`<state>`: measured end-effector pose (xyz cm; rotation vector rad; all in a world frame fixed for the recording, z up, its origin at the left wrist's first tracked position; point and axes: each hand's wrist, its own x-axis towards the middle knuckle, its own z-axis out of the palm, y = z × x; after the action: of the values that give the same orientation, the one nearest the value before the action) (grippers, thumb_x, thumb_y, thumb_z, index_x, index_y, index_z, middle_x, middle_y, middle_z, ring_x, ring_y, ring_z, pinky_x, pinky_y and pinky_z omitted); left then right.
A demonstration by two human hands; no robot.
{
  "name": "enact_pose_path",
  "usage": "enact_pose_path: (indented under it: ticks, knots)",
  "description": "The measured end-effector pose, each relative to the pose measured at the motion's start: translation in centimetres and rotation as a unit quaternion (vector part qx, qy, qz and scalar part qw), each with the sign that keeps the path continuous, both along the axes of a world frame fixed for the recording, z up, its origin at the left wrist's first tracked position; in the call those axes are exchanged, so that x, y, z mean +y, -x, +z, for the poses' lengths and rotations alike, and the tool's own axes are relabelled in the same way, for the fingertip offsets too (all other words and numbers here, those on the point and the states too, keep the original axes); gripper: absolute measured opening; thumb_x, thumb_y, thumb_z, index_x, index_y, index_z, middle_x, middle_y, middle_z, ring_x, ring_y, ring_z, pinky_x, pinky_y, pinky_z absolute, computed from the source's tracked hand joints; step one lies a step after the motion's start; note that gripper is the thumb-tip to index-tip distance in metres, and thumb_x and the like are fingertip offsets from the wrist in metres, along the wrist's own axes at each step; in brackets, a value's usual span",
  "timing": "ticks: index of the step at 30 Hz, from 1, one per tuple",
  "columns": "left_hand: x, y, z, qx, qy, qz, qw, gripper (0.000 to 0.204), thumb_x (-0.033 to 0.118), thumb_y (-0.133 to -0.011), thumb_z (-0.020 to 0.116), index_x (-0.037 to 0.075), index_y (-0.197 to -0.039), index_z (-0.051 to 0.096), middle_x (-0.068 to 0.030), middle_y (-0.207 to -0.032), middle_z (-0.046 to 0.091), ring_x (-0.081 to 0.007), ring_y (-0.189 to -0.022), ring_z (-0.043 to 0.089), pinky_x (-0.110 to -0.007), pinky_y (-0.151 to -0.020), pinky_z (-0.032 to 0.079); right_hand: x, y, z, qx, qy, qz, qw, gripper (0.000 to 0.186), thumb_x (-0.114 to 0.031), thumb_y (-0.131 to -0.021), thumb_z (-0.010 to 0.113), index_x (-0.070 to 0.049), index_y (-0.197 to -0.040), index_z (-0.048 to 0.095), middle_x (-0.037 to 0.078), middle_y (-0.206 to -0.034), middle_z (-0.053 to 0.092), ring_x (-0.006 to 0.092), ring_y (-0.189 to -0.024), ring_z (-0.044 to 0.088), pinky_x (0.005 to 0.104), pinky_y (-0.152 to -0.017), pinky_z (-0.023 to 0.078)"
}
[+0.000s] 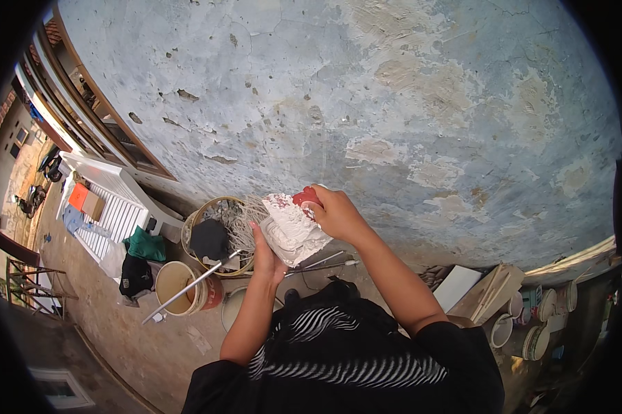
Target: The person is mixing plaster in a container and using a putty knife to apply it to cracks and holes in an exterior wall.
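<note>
My right hand [337, 212] is closed on a red scraper [307, 197], its blade thickly smeared with white putty. My left hand [266, 257] grips the lower left edge of a flat piece caked in white putty [296, 241], with the thumb stretched along its side. The scraper's coated blade lies against the upper part of this piece, and putty hides where one ends and the other begins. Both hands are in front of my body, below a blue-grey wall [269, 90] with peeled spots and pale filled patches.
Left of my hands stand a round tub [187, 238] with stringy pale material and a dark lump, a bucket [165, 276] with a pale pole [190, 286] across it, and a white slatted bench [111, 207]. Boards [457, 286] and several pails [535, 341] stand at right.
</note>
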<state>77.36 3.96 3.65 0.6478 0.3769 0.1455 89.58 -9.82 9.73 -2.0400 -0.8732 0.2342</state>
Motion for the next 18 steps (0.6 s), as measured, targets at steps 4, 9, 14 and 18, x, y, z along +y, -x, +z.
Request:
enact_pose_path:
  ticks: [4, 9, 14, 18]
  knots:
    - [0.0, -0.3, -0.5, -0.029, 0.008, 0.047, 0.998, 0.084, 0.071, -0.097, 0.022, 0.007, -0.149, 0.035, -0.0119, -0.148, 0.046, -0.0286, -0.135, 0.046, -0.044, -0.113, 0.036, 0.3, 1.0, 0.4, -0.037, -0.016, -0.001, 0.999, 0.027, -0.02, -0.092, 0.062, -0.002, -0.112, 0.06, 0.023, -0.09, 0.067, 0.0449, -0.085, 0.063, 0.0506, -0.073, 0.048]
    - [-0.3, -0.2, -0.7, -0.019, -0.006, 0.079, 0.997, 0.08, 0.069, -0.098, 0.024, 0.008, -0.149, 0.034, -0.0109, -0.149, 0.045, -0.0277, -0.136, 0.045, -0.043, -0.113, 0.036, 1.0, 1.6, -1.4, -0.033, -0.016, 0.007, 0.999, 0.028, -0.021, -0.091, 0.062, -0.002, -0.113, 0.06, 0.024, -0.09, 0.067, 0.0449, -0.086, 0.063, 0.0506, -0.073, 0.048]
    - [0.1, 0.0, -1.6, -0.018, -0.019, 0.096, 0.995, 0.077, 0.066, -0.099, 0.025, 0.009, -0.15, 0.033, -0.0106, -0.149, 0.043, -0.0276, -0.135, 0.045, -0.043, -0.113, 0.036, 1.6, 1.8, -2.6, 0.061, -0.029, -0.008, 0.998, 0.026, -0.02, -0.092, 0.063, -0.001, -0.11, 0.061, 0.023, -0.091, 0.067, 0.0404, -0.083, 0.065, 0.045, -0.073, 0.05]
    - [-0.1, -0.1, -2.3, -0.023, -0.022, 0.098, 0.995, 0.073, 0.064, -0.101, 0.026, 0.009, -0.147, 0.036, -0.011, -0.147, 0.046, -0.0269, -0.135, 0.045, -0.044, -0.113, 0.035, 1.9, 0.5, -6.5, 0.191, -0.117, 0.021, 0.974, 0.019, -0.008, -0.097, 0.059, -0.002, -0.115, 0.063, 0.005, -0.092, 0.069, 0.0106, -0.083, 0.062, 0.0288, -0.074, 0.049]
